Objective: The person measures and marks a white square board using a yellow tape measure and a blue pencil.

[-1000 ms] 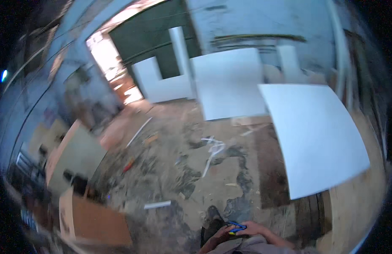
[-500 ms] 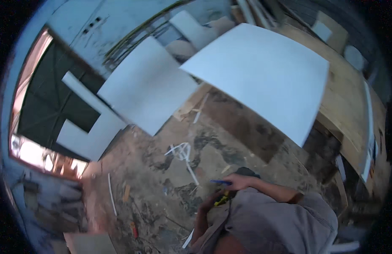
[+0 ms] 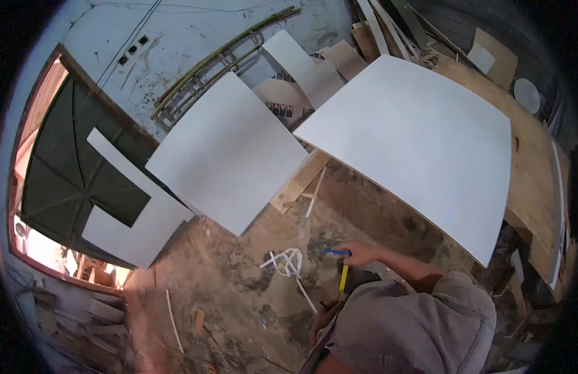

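My right hand point(image 3: 362, 253) is closed in front of my body, with a slim blue pen point(image 3: 334, 251) sticking out to the left from its fingers. A stretch of yellow tape measure point(image 3: 344, 280) runs from just under that hand down toward my left hand point(image 3: 326, 310). Low by my shirt front, my left hand is closed at the lower end of the tape; the shirt and shade partly hide its fingers and the tape's case. The large white board point(image 3: 413, 143) lies ahead on the right, apart from both hands.
Another white panel point(image 3: 226, 156) leans at the left, beside an L-shaped white piece point(image 3: 158, 215) by the doorway. Tangled white strips point(image 3: 290, 263) and a long thin strip point(image 3: 174, 321) litter the dirty floor. A wooden tabletop point(image 3: 532, 168) extends along the right.
My right hand has moved up, away from my left, and yellow tape now stretches between them. My view has shifted, so the boards sit lower and farther right in the picture.
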`<state>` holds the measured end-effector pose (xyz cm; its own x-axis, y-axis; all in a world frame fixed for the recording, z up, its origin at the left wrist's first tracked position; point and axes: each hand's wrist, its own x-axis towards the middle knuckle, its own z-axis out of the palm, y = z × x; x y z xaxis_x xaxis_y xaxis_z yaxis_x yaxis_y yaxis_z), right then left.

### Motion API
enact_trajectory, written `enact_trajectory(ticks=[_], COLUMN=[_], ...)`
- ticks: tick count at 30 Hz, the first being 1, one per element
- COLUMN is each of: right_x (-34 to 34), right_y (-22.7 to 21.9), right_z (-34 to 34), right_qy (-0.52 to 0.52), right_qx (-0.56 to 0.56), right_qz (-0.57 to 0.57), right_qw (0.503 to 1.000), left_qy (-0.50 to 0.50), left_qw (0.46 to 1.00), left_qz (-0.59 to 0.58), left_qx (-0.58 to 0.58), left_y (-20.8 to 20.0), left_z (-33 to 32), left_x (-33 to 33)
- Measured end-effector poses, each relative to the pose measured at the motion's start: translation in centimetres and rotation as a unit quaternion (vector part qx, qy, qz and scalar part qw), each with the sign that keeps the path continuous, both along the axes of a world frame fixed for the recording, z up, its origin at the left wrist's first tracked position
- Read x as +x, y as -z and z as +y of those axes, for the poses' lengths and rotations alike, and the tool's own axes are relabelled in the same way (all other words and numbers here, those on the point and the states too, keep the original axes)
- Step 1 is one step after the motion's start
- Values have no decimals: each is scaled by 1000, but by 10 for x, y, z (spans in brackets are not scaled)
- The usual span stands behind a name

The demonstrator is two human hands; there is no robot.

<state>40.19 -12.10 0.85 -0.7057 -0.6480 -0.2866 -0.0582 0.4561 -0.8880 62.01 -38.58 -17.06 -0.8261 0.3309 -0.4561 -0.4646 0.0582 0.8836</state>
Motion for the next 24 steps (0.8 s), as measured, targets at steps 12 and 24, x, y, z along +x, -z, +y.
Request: enact_trajectory(ticks=[12, 24], right_x=[-240, -226], right_y=[-16, 26], right_z=[-13, -15], right_qy=[148, 539], right_qx=[52, 177], right_qz=[184, 58], right_qw=[970, 821], left_qy=[98, 370], left_qw=[953, 917], left_qz=[6, 46], left_qx=[-285, -145], left_y=[-12, -26], left_z=[-196, -178], left_x=[-286, -614])
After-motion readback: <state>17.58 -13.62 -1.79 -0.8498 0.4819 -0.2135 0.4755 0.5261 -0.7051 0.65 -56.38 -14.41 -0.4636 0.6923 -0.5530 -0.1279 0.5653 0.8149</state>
